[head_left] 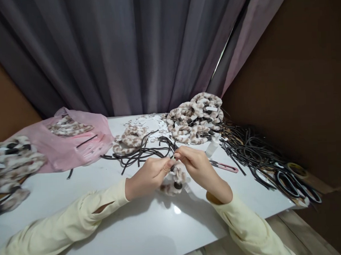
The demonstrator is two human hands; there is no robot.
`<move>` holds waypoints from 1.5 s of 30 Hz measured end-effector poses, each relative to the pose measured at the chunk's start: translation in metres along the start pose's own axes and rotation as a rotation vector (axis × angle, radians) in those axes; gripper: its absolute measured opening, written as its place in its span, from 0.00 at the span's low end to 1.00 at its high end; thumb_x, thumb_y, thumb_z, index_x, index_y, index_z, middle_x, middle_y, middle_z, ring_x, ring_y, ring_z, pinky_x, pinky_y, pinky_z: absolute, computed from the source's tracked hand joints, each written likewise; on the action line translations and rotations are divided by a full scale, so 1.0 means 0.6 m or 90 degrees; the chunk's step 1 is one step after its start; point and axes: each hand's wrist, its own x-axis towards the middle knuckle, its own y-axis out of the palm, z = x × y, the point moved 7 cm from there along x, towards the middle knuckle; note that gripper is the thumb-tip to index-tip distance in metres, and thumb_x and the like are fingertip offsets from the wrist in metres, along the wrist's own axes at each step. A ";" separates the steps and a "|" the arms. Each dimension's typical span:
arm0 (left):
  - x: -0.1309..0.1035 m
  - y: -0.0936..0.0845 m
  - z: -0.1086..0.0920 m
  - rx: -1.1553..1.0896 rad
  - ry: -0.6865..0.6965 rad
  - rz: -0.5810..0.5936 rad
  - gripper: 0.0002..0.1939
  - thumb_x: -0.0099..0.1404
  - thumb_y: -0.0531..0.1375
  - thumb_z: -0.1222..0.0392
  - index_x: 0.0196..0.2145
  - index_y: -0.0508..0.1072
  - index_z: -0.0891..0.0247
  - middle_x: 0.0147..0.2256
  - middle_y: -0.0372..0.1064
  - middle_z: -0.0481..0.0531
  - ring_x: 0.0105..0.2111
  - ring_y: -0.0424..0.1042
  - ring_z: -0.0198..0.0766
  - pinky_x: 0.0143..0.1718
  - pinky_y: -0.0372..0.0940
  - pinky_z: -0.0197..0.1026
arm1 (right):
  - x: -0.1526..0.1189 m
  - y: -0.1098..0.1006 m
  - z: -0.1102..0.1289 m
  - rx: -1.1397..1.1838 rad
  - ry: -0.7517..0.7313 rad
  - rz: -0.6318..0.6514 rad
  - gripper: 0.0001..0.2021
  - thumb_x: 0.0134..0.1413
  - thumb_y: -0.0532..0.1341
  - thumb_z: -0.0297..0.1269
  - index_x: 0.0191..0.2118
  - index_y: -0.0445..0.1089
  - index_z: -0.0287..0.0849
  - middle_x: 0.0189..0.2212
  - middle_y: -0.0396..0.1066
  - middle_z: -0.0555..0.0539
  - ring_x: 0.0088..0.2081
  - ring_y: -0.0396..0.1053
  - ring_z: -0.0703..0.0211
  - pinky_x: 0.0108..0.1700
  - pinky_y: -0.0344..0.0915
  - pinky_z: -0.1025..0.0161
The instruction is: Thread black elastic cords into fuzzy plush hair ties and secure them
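My left hand [151,175] and my right hand [197,168] meet above the middle of the white table. Their fingertips pinch a small dark piece [174,156], probably the end of a black cord; its exact shape is too small to tell. Just below the fingers hangs or rests a fluffy white-and-brown piece [173,186] with dark round spots, partly covered by my hands. Behind my left hand lie loose black cords [140,153]. Near my right wrist are a pink-handled cutter [224,166] and a small clear bottle [213,145].
Fluffy rings [197,116] are piled at the back right, beside a tangle of black cords [251,150]. A smaller fluffy bundle [131,139] lies behind the loose cords. To the left are a pink plastic bag [66,154] and more fluffy pieces [11,170] on the white table [121,236].
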 end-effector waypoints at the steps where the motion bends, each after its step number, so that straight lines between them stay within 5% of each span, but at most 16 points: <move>1: 0.001 -0.004 -0.005 0.010 0.022 -0.003 0.19 0.70 0.41 0.59 0.22 0.56 0.61 0.18 0.55 0.43 0.17 0.57 0.30 0.20 0.54 0.33 | 0.004 0.003 -0.002 0.028 0.001 0.020 0.11 0.55 0.48 0.24 0.25 0.58 0.42 0.21 0.59 0.52 0.24 0.57 0.65 0.28 0.54 0.70; 7: -0.007 -0.014 -0.034 0.147 0.186 -0.044 0.19 0.70 0.39 0.62 0.23 0.57 0.61 0.18 0.57 0.45 0.17 0.57 0.31 0.19 0.54 0.34 | 0.008 0.027 -0.016 0.166 0.070 0.100 0.10 0.55 0.51 0.29 0.23 0.56 0.41 0.20 0.57 0.54 0.24 0.54 0.67 0.29 0.52 0.70; 12: -0.019 -0.008 -0.056 0.334 0.329 -0.056 0.17 0.68 0.47 0.64 0.20 0.56 0.61 0.17 0.55 0.45 0.18 0.57 0.33 0.18 0.52 0.37 | -0.007 0.057 -0.025 0.347 0.135 0.242 0.19 0.59 0.50 0.47 0.23 0.58 0.41 0.20 0.55 0.54 0.24 0.54 0.67 0.28 0.53 0.70; 16: -0.023 -0.010 -0.061 0.410 0.406 -0.059 0.16 0.67 0.51 0.61 0.20 0.59 0.61 0.16 0.57 0.45 0.17 0.57 0.33 0.18 0.53 0.38 | -0.006 0.058 -0.020 0.427 0.121 0.239 0.22 0.55 0.51 0.55 0.25 0.60 0.41 0.24 0.60 0.51 0.28 0.59 0.64 0.34 0.58 0.67; 24: -0.036 -0.025 -0.063 0.365 0.474 -0.180 0.07 0.64 0.56 0.61 0.28 0.68 0.65 0.27 0.73 0.54 0.32 0.73 0.41 0.29 0.65 0.41 | -0.004 0.058 -0.015 0.537 0.137 0.212 0.16 0.57 0.54 0.47 0.27 0.64 0.40 0.30 0.63 0.49 0.34 0.63 0.63 0.42 0.60 0.65; 29: -0.042 -0.010 -0.054 0.305 0.471 -0.105 0.08 0.67 0.50 0.66 0.34 0.69 0.63 0.30 0.75 0.52 0.33 0.74 0.37 0.29 0.66 0.38 | -0.010 0.078 -0.024 0.581 0.197 0.240 0.16 0.56 0.54 0.47 0.26 0.64 0.39 0.31 0.63 0.49 0.34 0.63 0.64 0.40 0.60 0.65; 31: -0.041 -0.006 -0.046 0.278 0.446 -0.094 0.08 0.67 0.50 0.65 0.35 0.69 0.64 0.31 0.74 0.53 0.33 0.74 0.37 0.31 0.67 0.38 | -0.016 0.095 -0.033 0.594 0.252 0.268 0.14 0.57 0.54 0.43 0.27 0.64 0.38 0.29 0.63 0.50 0.30 0.62 0.65 0.35 0.60 0.66; 33: -0.034 -0.008 -0.034 0.253 0.382 -0.113 0.08 0.67 0.50 0.63 0.35 0.68 0.65 0.30 0.73 0.55 0.30 0.72 0.37 0.31 0.67 0.38 | -0.015 0.093 -0.051 0.548 0.295 0.211 0.11 0.57 0.54 0.40 0.28 0.65 0.38 0.27 0.63 0.50 0.28 0.61 0.66 0.32 0.59 0.68; 37: -0.015 -0.019 0.007 0.234 0.187 -0.165 0.11 0.68 0.48 0.64 0.30 0.66 0.66 0.30 0.68 0.56 0.31 0.67 0.37 0.33 0.65 0.39 | -0.015 0.008 -0.064 0.304 0.254 -0.177 0.07 0.56 0.56 0.37 0.33 0.66 0.39 0.27 0.65 0.51 0.27 0.60 0.66 0.30 0.58 0.69; 39: -0.006 -0.022 0.030 0.204 0.083 -0.170 0.12 0.68 0.46 0.66 0.28 0.64 0.65 0.31 0.65 0.55 0.32 0.66 0.35 0.34 0.63 0.37 | -0.022 -0.018 -0.041 0.244 0.184 -0.265 0.08 0.58 0.55 0.36 0.32 0.67 0.40 0.25 0.66 0.51 0.25 0.60 0.67 0.28 0.58 0.70; 45: 0.006 -0.020 0.070 0.061 -0.105 -0.144 0.12 0.67 0.47 0.66 0.26 0.64 0.64 0.29 0.62 0.50 0.29 0.64 0.33 0.34 0.60 0.34 | -0.030 0.040 0.014 0.005 0.042 -0.104 0.11 0.61 0.52 0.34 0.38 0.70 0.38 0.21 0.71 0.48 0.18 0.62 0.67 0.22 0.54 0.70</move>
